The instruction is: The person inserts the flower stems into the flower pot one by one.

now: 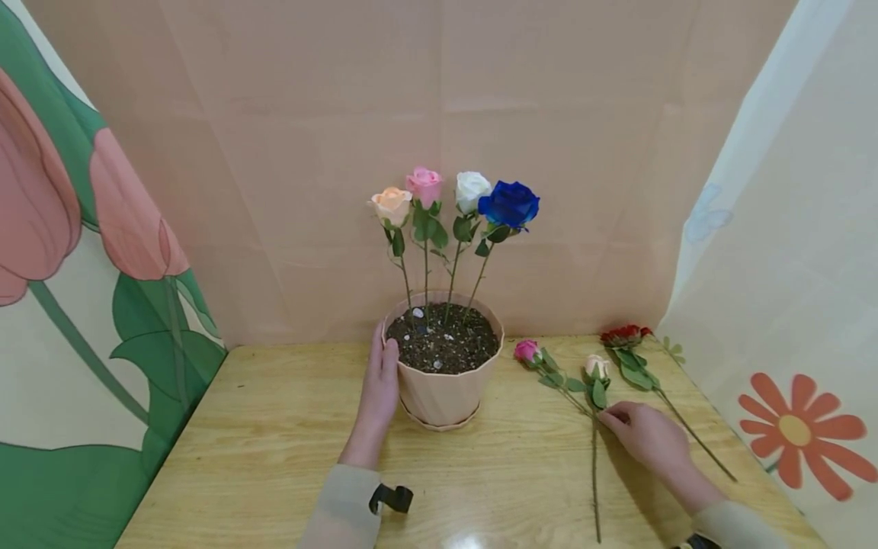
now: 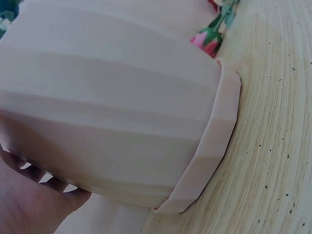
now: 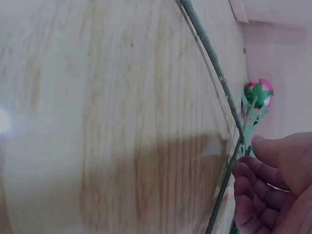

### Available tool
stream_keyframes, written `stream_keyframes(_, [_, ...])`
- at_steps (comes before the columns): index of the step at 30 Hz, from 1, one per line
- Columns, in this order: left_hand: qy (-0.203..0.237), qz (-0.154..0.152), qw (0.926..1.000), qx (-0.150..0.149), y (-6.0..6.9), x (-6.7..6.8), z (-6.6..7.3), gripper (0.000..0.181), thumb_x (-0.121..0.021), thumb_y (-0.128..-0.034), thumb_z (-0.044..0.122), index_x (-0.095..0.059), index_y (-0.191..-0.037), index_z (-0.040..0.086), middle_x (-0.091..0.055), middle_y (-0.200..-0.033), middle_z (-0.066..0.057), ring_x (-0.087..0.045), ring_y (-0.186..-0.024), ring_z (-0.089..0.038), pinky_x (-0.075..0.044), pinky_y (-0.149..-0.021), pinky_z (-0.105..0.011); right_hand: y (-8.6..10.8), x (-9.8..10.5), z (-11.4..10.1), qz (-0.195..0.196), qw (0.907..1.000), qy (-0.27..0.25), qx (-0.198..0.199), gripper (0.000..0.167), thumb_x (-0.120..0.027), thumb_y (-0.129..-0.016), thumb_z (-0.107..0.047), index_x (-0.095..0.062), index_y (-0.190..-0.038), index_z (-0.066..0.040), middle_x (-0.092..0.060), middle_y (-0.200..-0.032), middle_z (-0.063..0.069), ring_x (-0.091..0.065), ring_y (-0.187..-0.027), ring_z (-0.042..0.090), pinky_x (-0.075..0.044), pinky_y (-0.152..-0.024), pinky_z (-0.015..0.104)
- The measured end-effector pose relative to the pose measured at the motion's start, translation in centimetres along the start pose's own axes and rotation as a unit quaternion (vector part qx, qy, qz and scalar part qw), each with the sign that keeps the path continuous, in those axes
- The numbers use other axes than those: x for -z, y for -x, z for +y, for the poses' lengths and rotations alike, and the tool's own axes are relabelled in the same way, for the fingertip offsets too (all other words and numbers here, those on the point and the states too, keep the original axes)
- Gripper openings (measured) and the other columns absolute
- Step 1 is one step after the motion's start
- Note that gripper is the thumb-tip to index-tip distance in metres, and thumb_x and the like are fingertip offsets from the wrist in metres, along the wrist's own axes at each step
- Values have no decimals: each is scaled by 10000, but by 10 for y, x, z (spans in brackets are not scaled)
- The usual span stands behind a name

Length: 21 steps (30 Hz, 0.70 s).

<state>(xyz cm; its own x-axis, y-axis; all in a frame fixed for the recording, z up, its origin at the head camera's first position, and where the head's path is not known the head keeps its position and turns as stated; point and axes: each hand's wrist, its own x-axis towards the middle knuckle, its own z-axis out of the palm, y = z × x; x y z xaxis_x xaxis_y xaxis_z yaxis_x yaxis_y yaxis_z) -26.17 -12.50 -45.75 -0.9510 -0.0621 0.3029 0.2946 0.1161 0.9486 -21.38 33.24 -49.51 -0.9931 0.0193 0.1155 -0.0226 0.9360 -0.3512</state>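
A pale pink ribbed flowerpot (image 1: 442, 393) with dark soil stands on a saucer. Peach (image 1: 392, 206), pink (image 1: 424, 187), white (image 1: 472, 191) and blue (image 1: 510, 204) roses stand upright in the soil. My left hand (image 1: 380, 381) rests along the pot's left side; in the left wrist view part of it is hidden by the pot wall (image 2: 107, 97). With thumb and index finger, my right hand (image 1: 648, 436) pinches the stem of a pale cream rose (image 1: 597, 367) just below its leaves. That stem (image 3: 214, 58) lies low over the table, crossing another.
A deep pink rose (image 1: 527, 351) lies left of the cream one, its stem under my right hand. A red flower (image 1: 626, 335) lies farther right on the wooden table (image 1: 274, 427). Behind hangs a plain pinkish cloth (image 1: 329, 114); flower-printed sheets flank both sides.
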Motion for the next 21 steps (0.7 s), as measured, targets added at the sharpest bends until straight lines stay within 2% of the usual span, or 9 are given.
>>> stream_keyframes(10, [24,-35,10000,9,1,0,2,625,-313,-1219,475,-140,-1793,299,-130,-1843,-65,-163,-1671,-371,-157,-1336,-623,1,-4,-9,-170,9991,-49,-396,318,-782,-1014,-498,-858,-989,-190,-807,-948,18,-669,-743,151,-513,-594,421])
stream_keyframes(15, [2,-93,9999,119,1,1,1,617,-299,-1217,495,-117,-1788,352,-112,-1846,-52,-153,-1672,-375,-160,-1329,-648,-2,-4,-12,-291,9982,-122,-516,291,-775,-1020,-467,-859,-990,-190,-782,-905,-8,-615,-722,159,-479,-592,402])
stream_keyframes(21, [56,-15,10000,-35,0,0,-1,608,-316,-1222,453,-157,-1791,308,-148,-1840,-70,-166,-1670,-362,-153,-1337,-623,-3,-2,-12,-367,9966,-260,-689,294,-752,-1037,-447,-857,-1010,-173,-710,-819,-55,-565,-712,170,-427,-599,373])
